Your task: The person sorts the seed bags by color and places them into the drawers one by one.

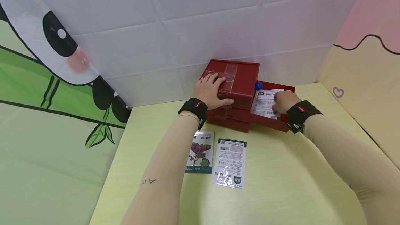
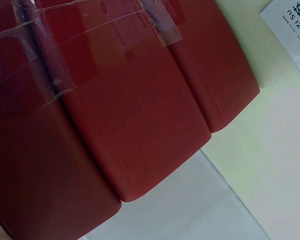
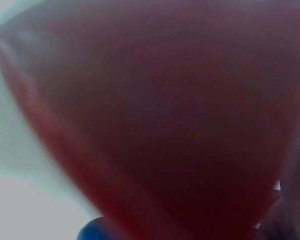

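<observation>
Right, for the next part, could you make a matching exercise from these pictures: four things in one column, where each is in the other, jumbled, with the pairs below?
1. Left hand
2. Right hand
3. Flower packet
4. Drawer

A. Flat on the table
B. Sticking out to the right of the box
C. Over a printed packet
D. On top of the box

Pairs: 1-D, 2-C, 3-A, 4-B

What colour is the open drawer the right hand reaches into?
The drawer is plain dark red, best seen in the head view.
</observation>
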A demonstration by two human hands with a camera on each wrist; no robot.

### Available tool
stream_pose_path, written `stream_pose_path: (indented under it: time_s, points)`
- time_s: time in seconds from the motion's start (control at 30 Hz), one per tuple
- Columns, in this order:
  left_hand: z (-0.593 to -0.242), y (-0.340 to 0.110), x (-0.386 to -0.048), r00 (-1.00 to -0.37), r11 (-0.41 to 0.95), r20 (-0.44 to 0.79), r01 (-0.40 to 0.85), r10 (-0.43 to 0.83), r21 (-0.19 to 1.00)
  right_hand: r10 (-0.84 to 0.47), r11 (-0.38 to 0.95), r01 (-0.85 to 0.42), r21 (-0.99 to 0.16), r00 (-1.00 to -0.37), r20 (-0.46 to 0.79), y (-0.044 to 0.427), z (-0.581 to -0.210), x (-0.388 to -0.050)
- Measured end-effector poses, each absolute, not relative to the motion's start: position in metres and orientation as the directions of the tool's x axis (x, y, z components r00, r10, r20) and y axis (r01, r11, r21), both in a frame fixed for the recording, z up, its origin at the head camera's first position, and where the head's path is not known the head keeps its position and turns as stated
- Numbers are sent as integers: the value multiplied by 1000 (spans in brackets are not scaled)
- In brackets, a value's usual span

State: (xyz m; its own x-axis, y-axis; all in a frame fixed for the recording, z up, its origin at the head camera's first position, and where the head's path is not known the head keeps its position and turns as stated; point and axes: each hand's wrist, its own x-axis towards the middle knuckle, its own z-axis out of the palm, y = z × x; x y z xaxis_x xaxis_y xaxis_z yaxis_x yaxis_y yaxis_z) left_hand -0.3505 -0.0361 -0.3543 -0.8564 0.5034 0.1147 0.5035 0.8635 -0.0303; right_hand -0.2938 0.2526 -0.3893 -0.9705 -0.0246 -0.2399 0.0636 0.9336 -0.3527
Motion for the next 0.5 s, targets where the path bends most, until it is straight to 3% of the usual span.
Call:
stream_pose_path:
  time_s: [0.5]
  points:
    - [-353, -36, -349, -856, 863, 117, 505, 503, -13, -16, 942, 66, -329, -971, -240, 250, -387, -293]
